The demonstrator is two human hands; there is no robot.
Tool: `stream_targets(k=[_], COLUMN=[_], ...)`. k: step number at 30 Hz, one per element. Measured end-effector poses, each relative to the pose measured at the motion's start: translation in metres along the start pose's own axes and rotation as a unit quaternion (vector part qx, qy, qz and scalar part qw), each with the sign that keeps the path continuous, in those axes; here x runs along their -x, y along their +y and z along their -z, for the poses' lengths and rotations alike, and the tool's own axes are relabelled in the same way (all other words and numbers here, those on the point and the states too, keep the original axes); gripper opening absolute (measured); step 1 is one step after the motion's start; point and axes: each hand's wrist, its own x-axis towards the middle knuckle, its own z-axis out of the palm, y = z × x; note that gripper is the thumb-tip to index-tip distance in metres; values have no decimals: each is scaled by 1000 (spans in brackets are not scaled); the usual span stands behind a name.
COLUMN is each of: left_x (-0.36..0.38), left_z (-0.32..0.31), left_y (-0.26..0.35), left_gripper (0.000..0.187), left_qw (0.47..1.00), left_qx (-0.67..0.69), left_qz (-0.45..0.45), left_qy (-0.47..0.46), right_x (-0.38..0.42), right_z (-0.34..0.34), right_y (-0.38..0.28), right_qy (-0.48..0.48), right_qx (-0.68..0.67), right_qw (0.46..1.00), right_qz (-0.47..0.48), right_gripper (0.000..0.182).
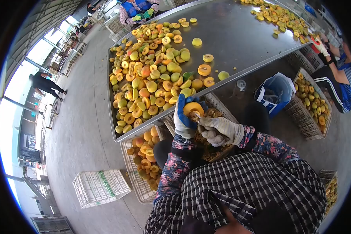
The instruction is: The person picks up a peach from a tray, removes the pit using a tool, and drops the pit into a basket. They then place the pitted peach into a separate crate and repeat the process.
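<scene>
The handle of the small tool (197,116) disappears inside the person's gloved right hand (221,131), and the fruit half (193,109) hides part of the left hand (184,119). The forearms and hands cover much of the middle crate (225,110). The picture's top edge cuts off the metal table (226,39) and the head of a co-worker (133,8) beyond it. The standing person's head (35,79) is blurred. Dark lens rim crops the lower-right crate (330,187). Distant figures (81,30) are too small to make out.

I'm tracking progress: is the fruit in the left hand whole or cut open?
Cut open: the fruit in the left hand shows its bare golden-orange flesh.
</scene>
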Motion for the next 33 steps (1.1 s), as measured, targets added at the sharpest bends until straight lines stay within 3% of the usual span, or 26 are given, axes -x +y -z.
stream_targets(k=[1,2,5,6,9,10,13,15,17,20,21,23,25,27,29,31,33], left_x=[0,1,-16,-17,-10,-11,1,25,30,18,3,-36,-62,-115,-179,-233,-256], left_z=[3,8,37,37,46,62,98,109,149,144,140,99,15,4,12,11,-14], left_y=[0,0,-3,-4,13,20,61,104,141,158,156,138,104,72,38,8,-26], left_gripper=[29,30,33,28,27,31,26,26,29,34,35,33,32,31,35,53,73], left_qw=[971,888,757,773,752,753,796,790,823,734,762,753,714,661,660,532,431], left_qx=[-192,-374,-552,-532,-574,-575,-507,-515,-484,-631,-599,-619,-680,-736,-743,-838,-900], left_qz=[-133,-258,-344,-343,-325,-319,-320,-287,-191,-172,-189,-188,-114,-144,-111,-113,-59], left_qy=[-40,-79,-67,-41,-13,17,89,171,227,181,156,121,123,22,-11,-47,31], right_x=[1,2,12,14,13,7,1,1,-1,-12,-16,-20,-18,-11,-8,-3,5], right_z=[0,1,2,4,21,33,63,67,68,82,87,94,97,97,100,108,107], right_y=[0,1,-1,-1,10,16,30,30,31,35,38,36,33,27,25,23,14], right_qy=[9,17,30,31,70,85,154,155,145,125,121,107,110,111,107,106,120], right_qx=[13,26,127,170,327,498,758,749,754,745,739,717,687,691,682,660,660], right_qw=[1000,1000,991,984,942,860,633,643,639,648,656,679,709,709,719,741,736], right_qz=[2,4,26,36,33,75,35,-26,-51,-92,-93,-112,-116,-92,-74,-67,-89], right_gripper=[40,39,39,39,44,45,47,50,51,44,42,40,37,36,38,41,43])
